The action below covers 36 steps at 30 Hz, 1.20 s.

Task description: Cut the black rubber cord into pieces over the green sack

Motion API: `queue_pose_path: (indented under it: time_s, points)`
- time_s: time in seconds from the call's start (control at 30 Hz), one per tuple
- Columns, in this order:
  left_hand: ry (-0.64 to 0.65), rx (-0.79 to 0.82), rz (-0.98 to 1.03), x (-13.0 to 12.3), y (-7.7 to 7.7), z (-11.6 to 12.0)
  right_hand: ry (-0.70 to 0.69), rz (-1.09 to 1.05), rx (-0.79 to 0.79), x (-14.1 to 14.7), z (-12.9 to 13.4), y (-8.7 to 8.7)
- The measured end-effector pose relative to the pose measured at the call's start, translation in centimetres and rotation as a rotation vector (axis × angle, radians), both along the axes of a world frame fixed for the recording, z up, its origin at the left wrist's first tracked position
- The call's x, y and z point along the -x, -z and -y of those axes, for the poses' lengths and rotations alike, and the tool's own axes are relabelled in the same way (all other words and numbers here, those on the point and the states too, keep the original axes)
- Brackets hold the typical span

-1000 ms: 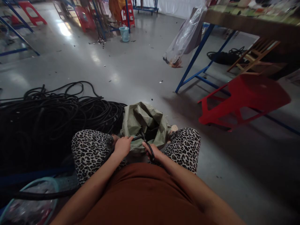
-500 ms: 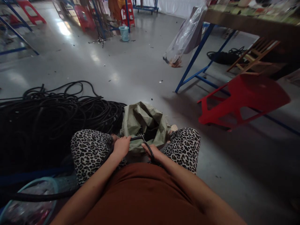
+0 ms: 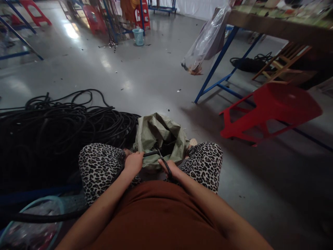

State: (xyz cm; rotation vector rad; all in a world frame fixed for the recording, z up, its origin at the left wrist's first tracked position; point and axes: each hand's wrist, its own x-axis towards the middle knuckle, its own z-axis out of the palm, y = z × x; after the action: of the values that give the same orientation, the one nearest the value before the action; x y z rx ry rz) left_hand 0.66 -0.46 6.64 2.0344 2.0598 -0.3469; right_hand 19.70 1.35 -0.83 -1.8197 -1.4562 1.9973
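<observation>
My left hand [image 3: 134, 163] is closed around a black cord [image 3: 151, 153], whose end sticks out to the right over the sack's near rim. In my right hand [image 3: 170, 168] is a pair of scissors [image 3: 166, 165] with black handles. The scissor blades point up and left and meet the cord near its end; whether they are cutting into it I cannot tell. Below and beyond both hands, an olive woven sack [image 3: 147, 133] stands with its mouth open between my knees. Dark contents show inside it, too dim to name.
A large heap of black cord [image 3: 65, 121] lies to my left. A light-blue basket [image 3: 62, 208] with plastic-wrapped stuff stands near left, a cord crossing over it. To the right are a red stool [image 3: 281, 104], a blue-legged table [image 3: 218, 64] and a hanging plastic bag [image 3: 203, 45].
My left hand has shifted slightly left with the cord. The scissors stay at the cord's end, and the right hand has barely moved.
</observation>
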Motion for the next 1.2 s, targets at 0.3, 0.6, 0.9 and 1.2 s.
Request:
queue_pose_path:
  time_s: [0.3,0.6,0.9,1.2]
  points:
    - [-0.017,0.003,-0.011,0.1,0.2,0.0,-0.028,0.060,-0.013,0.0,-0.2,0.7]
    - [-0.045,-0.017,-0.004,0.3,-0.1,0.0,0.062,-0.081,0.114,0.4,-0.4,0.3]
    - [-0.049,-0.022,-0.001,0.2,-0.1,0.0,-0.012,-0.173,0.143,0.4,-0.2,-1.0]
    - [-0.040,0.031,0.009,-0.5,-0.5,0.1,-0.025,-0.190,0.138,0.4,-0.2,0.1]
